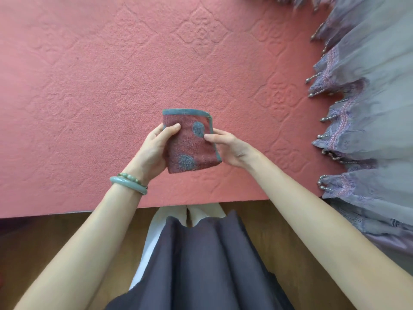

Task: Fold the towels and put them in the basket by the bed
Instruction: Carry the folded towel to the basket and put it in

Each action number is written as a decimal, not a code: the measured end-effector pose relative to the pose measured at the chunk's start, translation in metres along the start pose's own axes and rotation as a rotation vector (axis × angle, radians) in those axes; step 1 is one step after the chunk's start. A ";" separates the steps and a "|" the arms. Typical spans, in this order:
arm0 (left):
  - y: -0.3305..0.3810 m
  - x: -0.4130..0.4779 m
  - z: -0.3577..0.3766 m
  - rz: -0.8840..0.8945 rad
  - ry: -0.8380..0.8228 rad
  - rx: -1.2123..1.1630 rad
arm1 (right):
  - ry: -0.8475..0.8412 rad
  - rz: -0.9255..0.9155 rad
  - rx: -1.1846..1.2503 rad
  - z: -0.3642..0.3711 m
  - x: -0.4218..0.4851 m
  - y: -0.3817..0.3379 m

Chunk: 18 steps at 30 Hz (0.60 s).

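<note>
Terry cloth, red with blue dots and blue trim: the towel [191,144] is folded into a small thick packet and held up above the near edge of the pink bed [89,86]. The left hand [154,151] pinches its left side, thumb on top; the right hand [230,148] pinches its right side, probably so the layers stay together. No basket is visible.

The little towel [190,143] is fuzzy looped terry with a smoother woven trim. The bedspread [89,86] looks matte and nubby with embossed patterns, the curtain [368,97] sheer with shiny beads, the bangle [127,185] glossy.
</note>
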<state>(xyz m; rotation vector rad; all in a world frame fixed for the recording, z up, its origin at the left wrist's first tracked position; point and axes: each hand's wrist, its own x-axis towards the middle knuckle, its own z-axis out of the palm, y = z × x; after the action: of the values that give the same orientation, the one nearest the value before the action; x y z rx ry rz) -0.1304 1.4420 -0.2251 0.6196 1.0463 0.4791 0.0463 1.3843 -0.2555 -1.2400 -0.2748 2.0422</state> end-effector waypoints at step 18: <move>0.106 -0.109 0.048 -0.126 -0.251 0.139 | 0.328 -0.322 0.069 0.084 -0.164 -0.037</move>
<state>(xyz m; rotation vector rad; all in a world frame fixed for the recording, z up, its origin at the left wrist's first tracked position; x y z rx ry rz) -0.1412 1.4388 -0.0656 0.7123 0.8774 0.2123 0.0388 1.3159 -0.0807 -1.3667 -0.2279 1.5381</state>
